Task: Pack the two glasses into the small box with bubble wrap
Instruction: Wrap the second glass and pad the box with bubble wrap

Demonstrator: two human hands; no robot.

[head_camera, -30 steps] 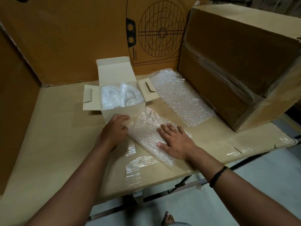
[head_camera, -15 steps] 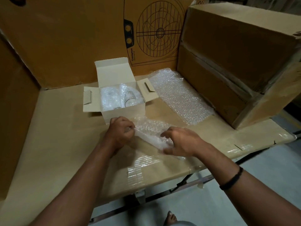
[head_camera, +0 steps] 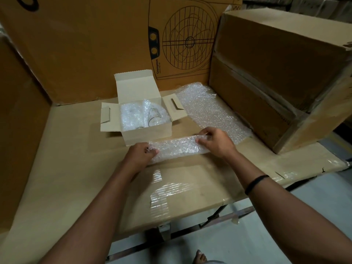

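The small white box [head_camera: 147,133] stands open on the cardboard-covered table, lid flap up at the back and side flaps spread. Inside lie two glasses [head_camera: 152,118] bundled in bubble wrap, one glass rim showing through. Just in front of the box, a folded strip of bubble wrap [head_camera: 178,148] stretches between my hands. My left hand [head_camera: 141,154] pinches its left end. My right hand [head_camera: 215,141] pinches its right end, fingers curled over it.
A second flat sheet of bubble wrap [head_camera: 211,111] lies to the right of the box. Two large stacked cartons [head_camera: 276,73] stand at the right, and a tall printed carton [head_camera: 114,40] forms the back wall. The table edge [head_camera: 209,208] runs close to me.
The bubble wrap lay flat under my hands a second ago. Both hands have since folded it into a narrow strip and now hold it by its ends.
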